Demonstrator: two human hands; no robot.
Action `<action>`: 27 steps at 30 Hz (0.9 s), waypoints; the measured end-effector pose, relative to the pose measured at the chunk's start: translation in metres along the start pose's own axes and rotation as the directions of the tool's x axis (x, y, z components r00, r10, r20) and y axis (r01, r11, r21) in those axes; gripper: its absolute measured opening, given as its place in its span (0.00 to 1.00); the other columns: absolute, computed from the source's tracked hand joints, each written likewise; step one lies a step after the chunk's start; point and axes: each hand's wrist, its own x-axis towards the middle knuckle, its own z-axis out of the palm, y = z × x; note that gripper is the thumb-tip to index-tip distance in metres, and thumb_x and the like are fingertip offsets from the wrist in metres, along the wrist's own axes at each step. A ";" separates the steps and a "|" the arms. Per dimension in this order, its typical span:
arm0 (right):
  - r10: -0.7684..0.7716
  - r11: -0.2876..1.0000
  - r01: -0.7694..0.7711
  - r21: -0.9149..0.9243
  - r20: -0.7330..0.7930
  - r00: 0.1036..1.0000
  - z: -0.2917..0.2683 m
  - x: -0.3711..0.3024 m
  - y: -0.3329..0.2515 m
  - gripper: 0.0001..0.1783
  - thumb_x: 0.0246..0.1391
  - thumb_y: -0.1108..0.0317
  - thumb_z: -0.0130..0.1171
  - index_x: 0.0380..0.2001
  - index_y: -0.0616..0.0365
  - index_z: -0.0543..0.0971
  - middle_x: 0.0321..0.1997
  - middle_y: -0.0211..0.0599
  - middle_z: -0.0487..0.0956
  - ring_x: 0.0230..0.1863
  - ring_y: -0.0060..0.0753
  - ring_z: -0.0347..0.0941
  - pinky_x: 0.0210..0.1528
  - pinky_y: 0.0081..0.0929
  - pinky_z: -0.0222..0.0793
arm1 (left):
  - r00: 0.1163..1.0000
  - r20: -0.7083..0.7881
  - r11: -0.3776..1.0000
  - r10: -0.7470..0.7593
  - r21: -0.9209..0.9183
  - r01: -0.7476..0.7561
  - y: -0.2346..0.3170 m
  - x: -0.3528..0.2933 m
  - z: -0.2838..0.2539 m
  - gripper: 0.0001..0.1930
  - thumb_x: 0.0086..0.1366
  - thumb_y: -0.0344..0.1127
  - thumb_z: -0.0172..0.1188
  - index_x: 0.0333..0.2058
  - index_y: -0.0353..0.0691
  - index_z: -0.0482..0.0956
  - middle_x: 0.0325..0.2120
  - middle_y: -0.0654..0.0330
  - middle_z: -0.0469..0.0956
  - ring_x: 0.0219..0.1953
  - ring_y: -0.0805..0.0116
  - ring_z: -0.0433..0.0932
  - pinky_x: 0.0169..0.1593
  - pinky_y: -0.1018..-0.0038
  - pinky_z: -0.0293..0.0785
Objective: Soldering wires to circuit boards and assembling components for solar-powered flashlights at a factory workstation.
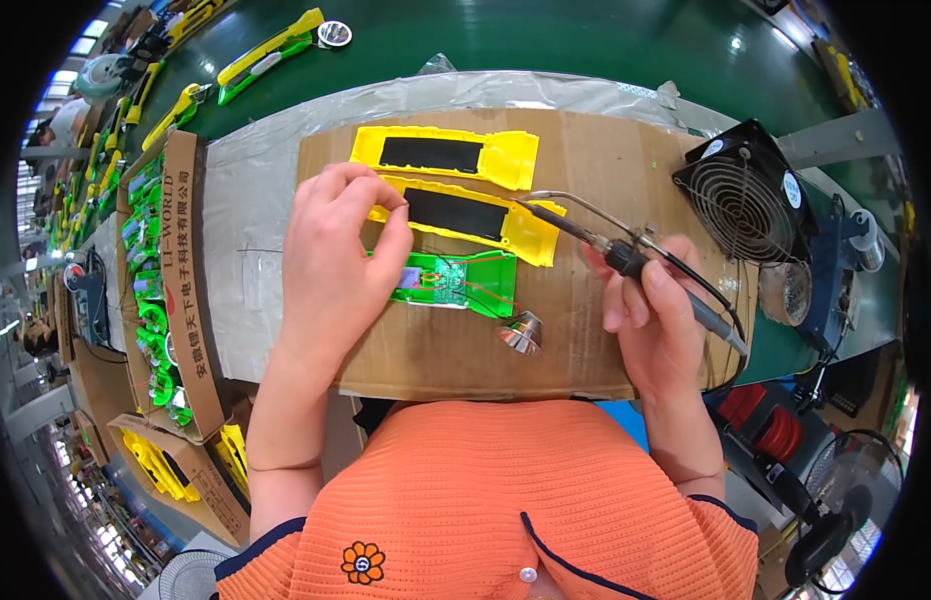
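Observation:
My right hand [661, 310] grips a soldering iron [623, 258] with a thin metal feed tube along it. The iron's tip is over the right part of a yellow shell [534, 235] with a black solar panel. At that panel's left end, the thumb and forefinger of my left hand [336, 240] pinch together; what lies between them is too small to make out. Just below, partly under my left hand, lies a green housing [498, 275] with a circuit board [448, 283] and red and black wires. A silver reflector cup [522, 334] sits by its right end.
Another yellow shell [514, 160] lies behind, on the cardboard sheet [606, 360]. A black fan [741, 190] stands at right, beside a blue stand [824, 310]. At left is a carton [191, 370] of green housings. Assembled yellow-green lamps [271, 55] lie on the green belt.

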 end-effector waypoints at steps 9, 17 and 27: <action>0.039 0.991 -0.031 -0.127 0.056 0.998 -0.009 -0.006 -0.002 0.08 0.63 0.69 0.53 0.40 0.54 0.65 0.19 0.30 0.69 0.22 0.33 0.75 0.61 0.50 0.71 | 0.928 0.305 0.833 -0.213 -0.441 0.336 0.019 -0.007 0.007 0.06 0.58 0.28 0.61 0.34 0.36 0.80 0.29 0.56 0.78 0.34 0.59 0.79 0.38 0.66 0.75; 0.127 0.972 -0.124 -0.199 0.001 0.992 -0.019 -0.017 -0.026 0.09 0.57 0.76 0.56 0.37 0.61 0.66 0.23 0.39 0.74 0.22 0.30 0.74 0.29 0.34 0.78 | 0.841 0.463 0.924 0.280 -0.367 -0.106 0.019 0.024 0.009 0.04 0.57 0.27 0.62 0.32 0.38 0.82 0.28 0.58 0.77 0.31 0.57 0.79 0.35 0.66 0.75; 0.207 0.958 -0.205 -0.202 -0.011 0.978 -0.011 -0.010 -0.022 0.09 0.56 0.78 0.58 0.34 0.62 0.67 0.24 0.39 0.75 0.22 0.27 0.73 0.28 0.32 0.78 | 0.752 0.573 0.944 0.327 -0.232 -0.234 0.020 0.035 0.008 0.04 0.56 0.28 0.60 0.29 0.39 0.83 0.25 0.57 0.75 0.31 0.53 0.77 0.36 0.61 0.73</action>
